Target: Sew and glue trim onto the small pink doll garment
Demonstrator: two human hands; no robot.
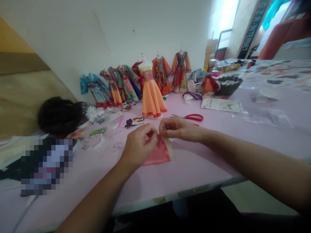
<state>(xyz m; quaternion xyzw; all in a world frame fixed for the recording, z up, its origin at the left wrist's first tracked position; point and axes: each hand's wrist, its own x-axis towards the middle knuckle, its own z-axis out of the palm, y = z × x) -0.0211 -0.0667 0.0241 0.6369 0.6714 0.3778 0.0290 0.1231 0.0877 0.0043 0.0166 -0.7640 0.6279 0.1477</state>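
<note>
Both my hands meet over a small pink-red fabric piece [157, 154] with a cream band along its right edge, lying on the pink table [194, 165]. My left hand [138, 145] is closed, pinching the top of the fabric. My right hand [178, 128] is closed too, pinching the same top edge from the right. Just behind my hands stands a doll mannequin in an orange dress [151, 94]. Red-handled scissors [191, 117] lie right behind my right hand.
A row of miniature costumes [126, 82] on stands lines the back wall. A black bundle [59, 115] and small trims lie at the left, a dark basket [228, 84], a paper sheet [220, 104] and clear plastic bags [264, 116] at the right. The table's front edge runs below my forearms.
</note>
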